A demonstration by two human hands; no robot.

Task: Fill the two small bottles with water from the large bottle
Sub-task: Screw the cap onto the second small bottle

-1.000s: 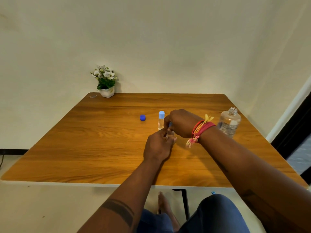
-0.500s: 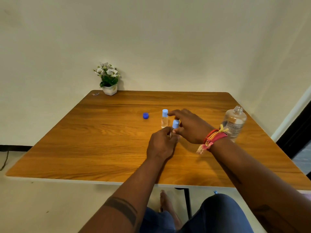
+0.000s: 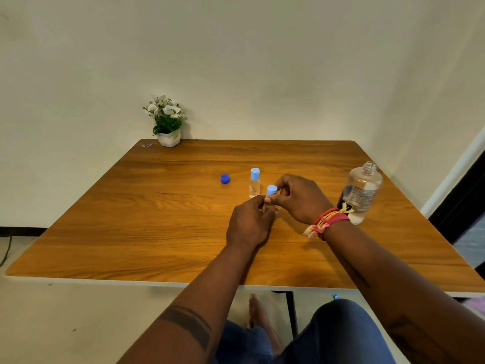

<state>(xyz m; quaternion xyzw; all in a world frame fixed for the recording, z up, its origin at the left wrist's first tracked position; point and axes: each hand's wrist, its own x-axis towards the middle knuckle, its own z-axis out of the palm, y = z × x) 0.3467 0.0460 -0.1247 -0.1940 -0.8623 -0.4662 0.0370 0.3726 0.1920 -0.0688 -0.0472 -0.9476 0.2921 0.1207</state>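
A plain cream wall rises behind a wooden desk (image 3: pixel 157 232) with rounded far corners; its pale front edge runs across the lower view, and a dark doorway sits at far right. The desk's left half and far strip lie bare, giving wide room to move.

Largest, the large bottle (image 3: pixel 363 191) stands uncapped near the right edge, clear, its water level hard to read. A potted plant (image 3: pixel 168 122) with white flowers sits at the far left corner.

Both hands meet at mid-desk. The left hand (image 3: pixel 249 222) curls its fingers around the body of a small bottle (image 3: pixel 271 191), mostly hidden, only its light blue cap showing. The right hand (image 3: pixel 301 198), wearing a red and yellow wristband (image 3: pixel 325 222), pinches that cap between thumb and fingers.

Just behind, a second small bottle (image 3: pixel 254 183) stands upright, capped, clear liquid inside. A dark blue cap (image 3: pixel 225 178) lies alone to its left.
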